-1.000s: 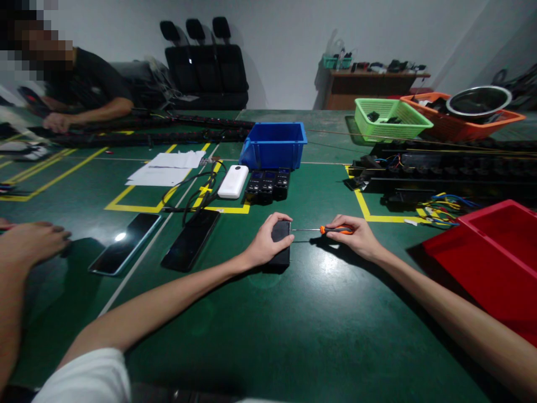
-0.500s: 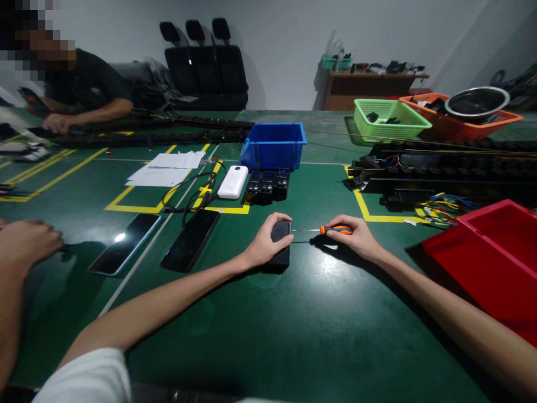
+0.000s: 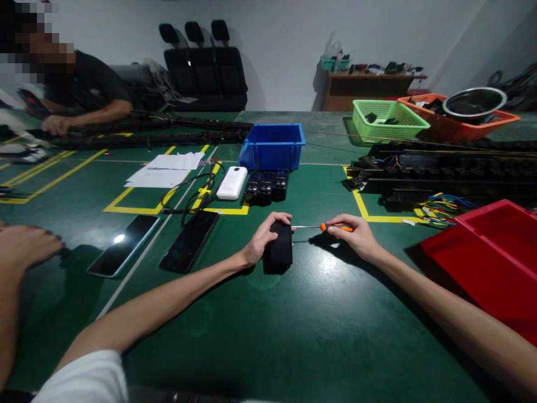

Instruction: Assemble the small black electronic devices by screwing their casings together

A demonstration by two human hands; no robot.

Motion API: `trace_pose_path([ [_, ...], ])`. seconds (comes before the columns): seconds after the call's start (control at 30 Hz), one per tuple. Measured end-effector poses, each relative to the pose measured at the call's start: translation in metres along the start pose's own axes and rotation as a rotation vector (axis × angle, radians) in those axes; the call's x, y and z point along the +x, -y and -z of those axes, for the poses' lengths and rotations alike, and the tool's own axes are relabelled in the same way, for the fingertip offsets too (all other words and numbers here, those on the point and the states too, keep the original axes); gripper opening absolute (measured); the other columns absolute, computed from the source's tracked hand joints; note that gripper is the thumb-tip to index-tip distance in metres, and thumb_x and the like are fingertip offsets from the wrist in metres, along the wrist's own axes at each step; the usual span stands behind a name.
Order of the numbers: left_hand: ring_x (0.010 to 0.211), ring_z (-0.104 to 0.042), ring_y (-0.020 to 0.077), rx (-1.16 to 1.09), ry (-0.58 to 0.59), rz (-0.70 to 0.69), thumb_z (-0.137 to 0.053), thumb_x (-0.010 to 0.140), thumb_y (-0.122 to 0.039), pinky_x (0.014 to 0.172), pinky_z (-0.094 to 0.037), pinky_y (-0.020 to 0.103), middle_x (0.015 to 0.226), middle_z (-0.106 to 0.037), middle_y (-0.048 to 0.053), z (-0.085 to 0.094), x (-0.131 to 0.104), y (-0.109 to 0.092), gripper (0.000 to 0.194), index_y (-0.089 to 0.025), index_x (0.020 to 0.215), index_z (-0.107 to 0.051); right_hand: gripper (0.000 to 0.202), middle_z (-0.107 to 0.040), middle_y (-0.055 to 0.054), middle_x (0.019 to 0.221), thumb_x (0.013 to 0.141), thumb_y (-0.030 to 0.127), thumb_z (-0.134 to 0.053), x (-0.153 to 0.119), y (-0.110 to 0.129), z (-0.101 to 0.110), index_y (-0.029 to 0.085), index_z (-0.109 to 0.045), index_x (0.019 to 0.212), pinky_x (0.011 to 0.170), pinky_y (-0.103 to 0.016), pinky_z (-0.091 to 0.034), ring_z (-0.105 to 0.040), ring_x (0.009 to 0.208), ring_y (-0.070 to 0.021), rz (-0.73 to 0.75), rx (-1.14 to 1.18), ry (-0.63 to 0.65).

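Observation:
My left hand grips a small black box-shaped device just above the green table, its thumb on the near face and fingers over the top. My right hand is closed around the orange and black handle of a screwdriver. The shaft points left, and its tip is at the device's right side; whether it sits in a screw is too small to tell. Beyond the device, several similar black units stand in front of a blue bin.
Two phones and a white power bank lie left of centre, with cables and paper sheets. A red bin stands at right, near coloured wires. Another person's hand rests at far left; a co-worker sits beyond.
The black device has turned in my left hand, so more of its broad face shows and my thumb has shifted left. The screwdriver stays at its right side, its shaft slightly higher.

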State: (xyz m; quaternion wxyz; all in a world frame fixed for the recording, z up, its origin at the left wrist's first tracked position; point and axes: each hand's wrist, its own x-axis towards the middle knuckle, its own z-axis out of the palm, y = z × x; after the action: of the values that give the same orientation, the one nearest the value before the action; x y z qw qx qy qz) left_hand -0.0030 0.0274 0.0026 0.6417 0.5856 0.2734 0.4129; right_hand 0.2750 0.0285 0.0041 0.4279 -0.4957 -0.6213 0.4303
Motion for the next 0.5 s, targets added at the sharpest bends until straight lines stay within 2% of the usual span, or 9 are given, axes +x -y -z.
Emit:
trace_pose_path([
  [0.23, 0.111, -0.061, 0.0318, -0.086, 0.092, 0.055, -0.049, 0.065, -0.026, 0.083, -0.056, 0.05, 0.131, -0.053, 0.012, 0.0024, 0.0021, -0.0012, 0.066, -0.026, 0.131, -0.043, 0.027, -0.067, -0.002, 0.073, 0.072, 0.04, -0.078, 0.0025, -0.0039, -0.0003, 0.018, -0.072, 0.087, 0.053, -0.024, -0.043, -0.053, 0.057, -0.0104, -0.008, 0.137, -0.062],
  [0.5, 0.109, -0.061, 0.0236, 0.084, 0.058, -0.002, -0.073, 0.063, -0.017, 0.092, -0.053, 0.039, 0.126, -0.054, 0.012, -0.0036, 0.003, 0.0013, 0.076, -0.025, 0.132, -0.04, 0.03, -0.065, -0.002, 0.068, 0.072, 0.044, -0.078, 0.0028, -0.0038, -0.0011, 0.017, -0.071, 0.085, 0.05, -0.024, -0.042, -0.051, 0.054, -0.0102, -0.002, 0.135, -0.054],
])
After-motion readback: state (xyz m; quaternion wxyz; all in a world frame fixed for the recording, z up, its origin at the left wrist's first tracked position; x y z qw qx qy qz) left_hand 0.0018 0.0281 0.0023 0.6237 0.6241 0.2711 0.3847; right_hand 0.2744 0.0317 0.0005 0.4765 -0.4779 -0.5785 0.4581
